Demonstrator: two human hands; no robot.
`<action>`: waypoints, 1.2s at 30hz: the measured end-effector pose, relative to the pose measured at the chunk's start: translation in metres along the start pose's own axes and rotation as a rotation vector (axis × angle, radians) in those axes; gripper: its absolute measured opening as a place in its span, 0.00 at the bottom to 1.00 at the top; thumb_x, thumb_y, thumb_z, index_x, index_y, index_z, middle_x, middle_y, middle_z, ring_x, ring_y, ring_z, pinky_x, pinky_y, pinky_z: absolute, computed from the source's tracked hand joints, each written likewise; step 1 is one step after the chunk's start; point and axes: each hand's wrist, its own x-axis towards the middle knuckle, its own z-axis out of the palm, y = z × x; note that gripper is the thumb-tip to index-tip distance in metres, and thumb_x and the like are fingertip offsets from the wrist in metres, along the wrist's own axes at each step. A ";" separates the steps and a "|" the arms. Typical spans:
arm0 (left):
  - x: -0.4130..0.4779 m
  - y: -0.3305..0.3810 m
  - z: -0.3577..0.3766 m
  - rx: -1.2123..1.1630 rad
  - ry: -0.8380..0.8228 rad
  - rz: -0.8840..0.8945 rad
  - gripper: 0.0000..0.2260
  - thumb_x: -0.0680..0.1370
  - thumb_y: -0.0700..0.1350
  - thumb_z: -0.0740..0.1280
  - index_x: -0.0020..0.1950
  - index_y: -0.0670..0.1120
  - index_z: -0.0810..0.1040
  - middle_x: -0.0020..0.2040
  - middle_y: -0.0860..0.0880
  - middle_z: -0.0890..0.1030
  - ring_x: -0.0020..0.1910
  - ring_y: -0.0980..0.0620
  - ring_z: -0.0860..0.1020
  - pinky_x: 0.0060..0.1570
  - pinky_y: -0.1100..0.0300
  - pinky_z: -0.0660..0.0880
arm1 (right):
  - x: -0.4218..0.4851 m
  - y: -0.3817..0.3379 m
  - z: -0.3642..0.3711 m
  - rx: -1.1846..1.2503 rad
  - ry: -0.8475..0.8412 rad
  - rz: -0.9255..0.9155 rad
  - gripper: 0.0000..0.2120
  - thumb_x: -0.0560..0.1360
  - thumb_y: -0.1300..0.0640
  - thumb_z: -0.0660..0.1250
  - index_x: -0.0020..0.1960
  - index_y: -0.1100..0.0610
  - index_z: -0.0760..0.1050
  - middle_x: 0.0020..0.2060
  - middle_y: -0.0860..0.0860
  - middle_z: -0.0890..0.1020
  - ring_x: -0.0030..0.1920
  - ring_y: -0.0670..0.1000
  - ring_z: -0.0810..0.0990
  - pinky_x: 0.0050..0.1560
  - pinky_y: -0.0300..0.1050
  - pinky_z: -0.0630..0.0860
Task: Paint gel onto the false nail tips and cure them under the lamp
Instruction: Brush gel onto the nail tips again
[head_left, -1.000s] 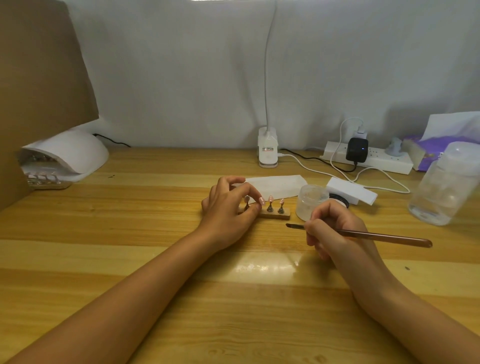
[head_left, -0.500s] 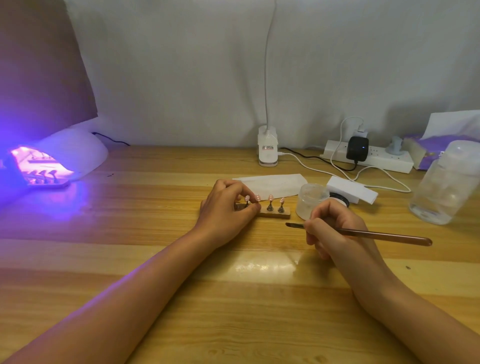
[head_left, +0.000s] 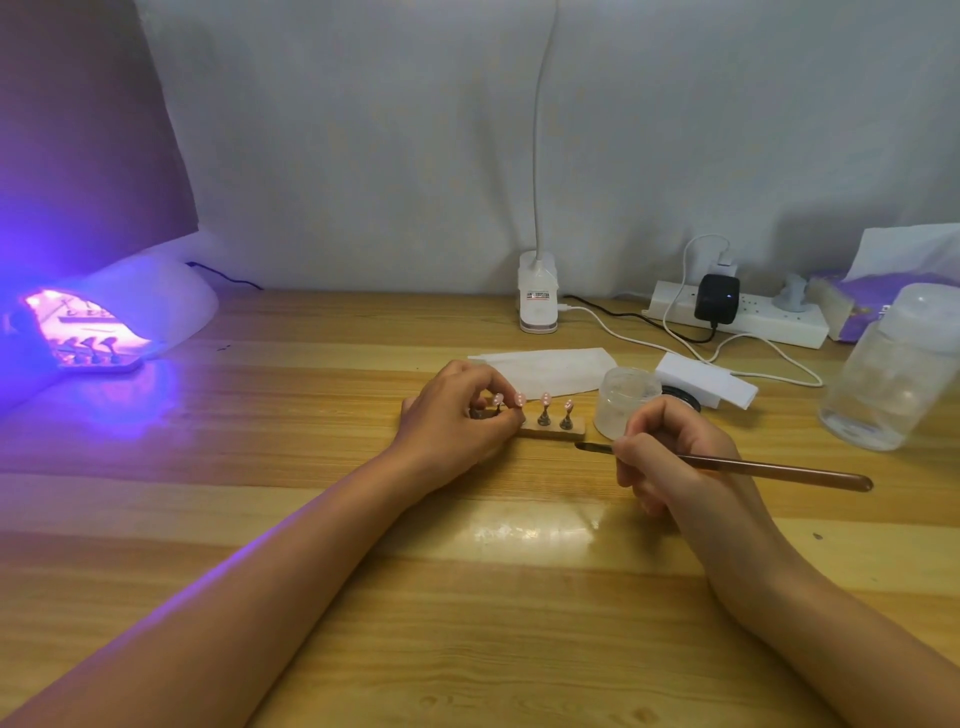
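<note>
As the head camera looks down on the wooden table (head_left: 467, 571), the items stand as follows.

- Left hand (head_left: 457, 415): fingers curled, pinching the leftmost peg of a small wooden holder (head_left: 553, 432).
- Holder: flat on the table between the two hands. It carries four false nail tips (head_left: 545, 399) upright on pegs, and two of them stand free just right of the left hand's fingertips.
- Right hand (head_left: 670, 457): clenched round a brush (head_left: 769, 470). The brush tip points left, close to the holder's right end but apart from it, and the handle runs out to the right.
- Small clear jar (head_left: 626, 402): just beyond the right hand, beside the holder.
- White block (head_left: 701, 382) and white sheet (head_left: 550, 366): beyond both hands.
- Curing lamp (head_left: 145, 312): far left of the left hand, glowing purple, with a second holder (head_left: 96, 356) of tips inside its mouth.
- Large clear bottle (head_left: 893, 374): well right of the right hand.
- Power strip (head_left: 753, 319) and clip lamp base (head_left: 537, 304): at the table's back edge.
</note>
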 end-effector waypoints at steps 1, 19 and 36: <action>0.000 0.000 0.000 0.001 -0.006 0.002 0.06 0.75 0.49 0.72 0.43 0.59 0.77 0.56 0.56 0.75 0.55 0.56 0.76 0.65 0.43 0.69 | 0.000 0.000 0.000 0.004 -0.001 0.000 0.03 0.77 0.62 0.66 0.43 0.58 0.74 0.28 0.49 0.77 0.27 0.44 0.71 0.28 0.37 0.68; -0.004 0.003 -0.003 0.071 -0.042 0.009 0.07 0.75 0.50 0.72 0.43 0.59 0.74 0.54 0.57 0.76 0.56 0.55 0.76 0.64 0.44 0.69 | 0.000 -0.001 -0.003 0.075 0.004 -0.020 0.04 0.77 0.64 0.66 0.44 0.59 0.74 0.28 0.50 0.77 0.26 0.45 0.69 0.26 0.36 0.67; -0.007 0.000 -0.001 0.104 0.013 0.100 0.13 0.71 0.44 0.72 0.53 0.55 0.74 0.47 0.59 0.80 0.51 0.57 0.77 0.59 0.45 0.73 | 0.000 -0.001 -0.005 0.081 0.020 -0.021 0.03 0.76 0.60 0.68 0.47 0.59 0.74 0.31 0.50 0.80 0.27 0.44 0.71 0.26 0.36 0.69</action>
